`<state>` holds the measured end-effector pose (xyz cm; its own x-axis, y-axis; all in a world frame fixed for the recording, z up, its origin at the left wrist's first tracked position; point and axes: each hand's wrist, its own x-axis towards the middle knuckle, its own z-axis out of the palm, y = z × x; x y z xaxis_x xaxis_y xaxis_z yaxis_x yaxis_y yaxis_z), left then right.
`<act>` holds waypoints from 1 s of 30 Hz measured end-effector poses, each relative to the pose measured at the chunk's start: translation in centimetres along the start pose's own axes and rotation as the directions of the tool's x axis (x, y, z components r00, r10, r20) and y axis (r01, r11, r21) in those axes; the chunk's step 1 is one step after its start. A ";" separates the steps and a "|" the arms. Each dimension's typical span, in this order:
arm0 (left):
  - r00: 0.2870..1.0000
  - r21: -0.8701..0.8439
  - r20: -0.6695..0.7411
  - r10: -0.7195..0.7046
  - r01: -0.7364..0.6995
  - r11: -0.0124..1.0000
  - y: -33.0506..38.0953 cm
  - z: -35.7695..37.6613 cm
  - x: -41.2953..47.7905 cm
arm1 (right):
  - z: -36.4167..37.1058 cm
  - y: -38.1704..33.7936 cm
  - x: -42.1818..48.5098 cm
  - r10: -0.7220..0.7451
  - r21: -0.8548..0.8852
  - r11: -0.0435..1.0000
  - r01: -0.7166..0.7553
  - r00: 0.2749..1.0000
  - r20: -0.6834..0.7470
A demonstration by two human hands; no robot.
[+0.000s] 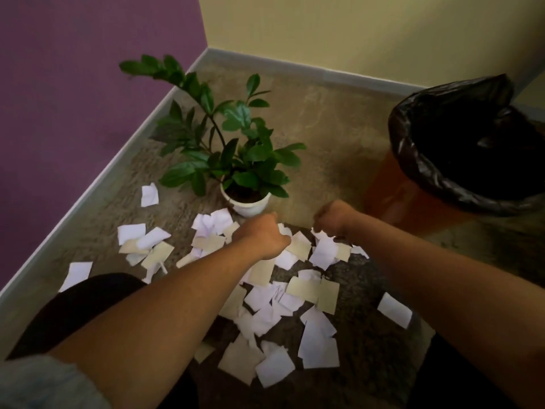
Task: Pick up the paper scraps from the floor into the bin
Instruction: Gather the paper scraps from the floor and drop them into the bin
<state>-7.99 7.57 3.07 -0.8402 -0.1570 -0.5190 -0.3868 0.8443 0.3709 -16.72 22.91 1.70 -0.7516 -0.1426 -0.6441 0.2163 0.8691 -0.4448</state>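
Note:
Several white and beige paper scraps (298, 302) lie scattered over the carpet in front of me. My left hand (264, 234) is down at the far edge of the pile, fingers curled onto a white scrap. My right hand (334, 216) hovers just to its right, fingers bunched, pinching a white scrap (324, 236) at its top. The bin (413, 199) is orange with a black liner bag and stands at the right, open at the top.
A potted green plant in a white pot (246, 203) stands just beyond my hands. Purple wall on the left, yellow wall behind, grey skirting along both. My dark-clothed knee (76, 308) is at lower left. More scraps lie towards the left wall.

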 end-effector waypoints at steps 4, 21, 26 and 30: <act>0.997 -0.015 0.059 -0.045 0.046 0.999 -2.1 -0.3 0.0 | 4.6 2.1 0.9 0.034 -0.323 0.945 -0.044 0.999 -0.039; 0.991 0.063 0.125 -0.053 0.045 0.997 -6.4 -1.5 1.9 | 15.5 4.6 0.5 0.022 -0.435 0.898 -0.063 0.995 -0.099; 0.927 0.212 0.352 0.127 -0.212 0.954 -10.9 -7.3 3.0 | 14.9 3.3 0.6 0.007 -0.449 0.889 -0.086 0.985 -0.173; 0.915 0.282 0.388 0.110 -0.231 0.931 -18.8 -8.4 2.9 | 14.3 2.7 0.6 -0.047 -0.470 0.881 -0.055 0.978 -0.203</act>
<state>-6.37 -13.07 1.08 -0.6640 0.1477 -0.7330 -0.0592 0.9668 0.2484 -7.62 18.41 -8.79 -0.8715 -0.0840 -0.4831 -0.0609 0.9961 -0.0633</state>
